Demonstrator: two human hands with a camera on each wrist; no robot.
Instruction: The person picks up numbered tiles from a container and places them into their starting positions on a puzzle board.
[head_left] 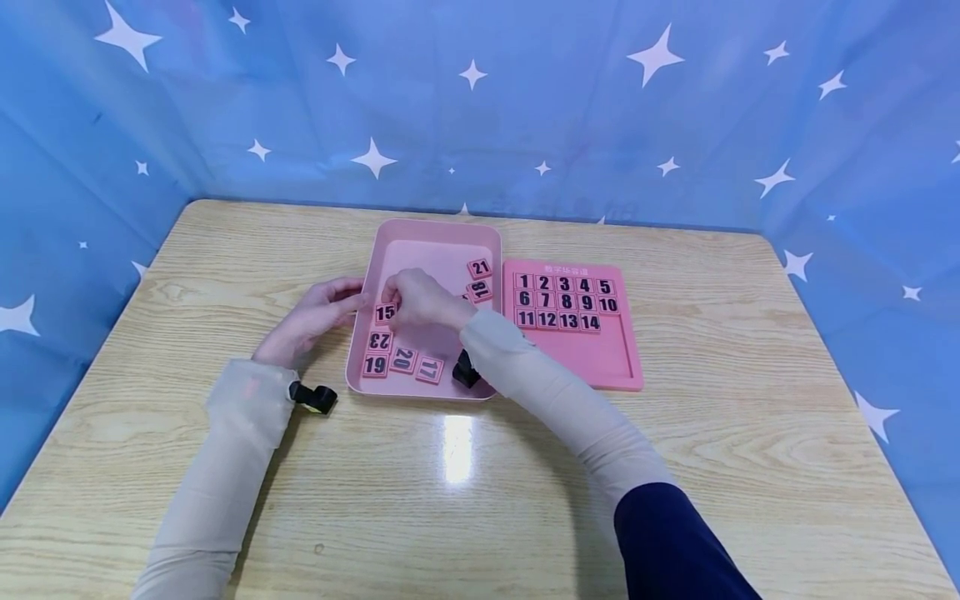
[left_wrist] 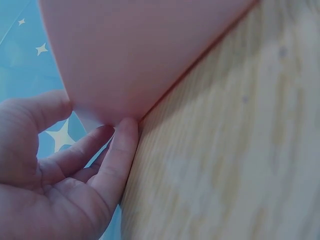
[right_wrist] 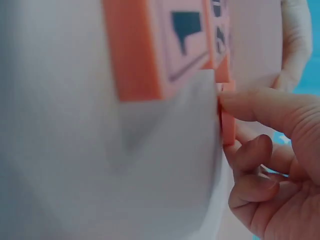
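My right hand (head_left: 423,300) reaches into a pink tray (head_left: 435,229). Its thumb and finger pinch the edge of a number tile marked 15 (head_left: 385,313), beside the tray's left wall. In the right wrist view, the pinched tile (right_wrist: 228,129) shows edge-on. Tiles 23 (head_left: 380,341), 19 (head_left: 375,366), 20 (head_left: 403,360) and 17 (head_left: 429,370) lie nearer the front. My left hand (head_left: 311,317) touches the tray's outer left side, its fingertips against the wall (left_wrist: 120,60) in the left wrist view.
Tiles 21 (head_left: 479,267) and 18 (head_left: 479,290) lie at the tray's right; another is mostly hidden by the right hand. A pink number board (head_left: 618,367) stands right of the tray, with tiles 1 to 14 in rows. Both are on a wooden table (head_left: 720,400) before a starry blue curtain (head_left: 570,100).
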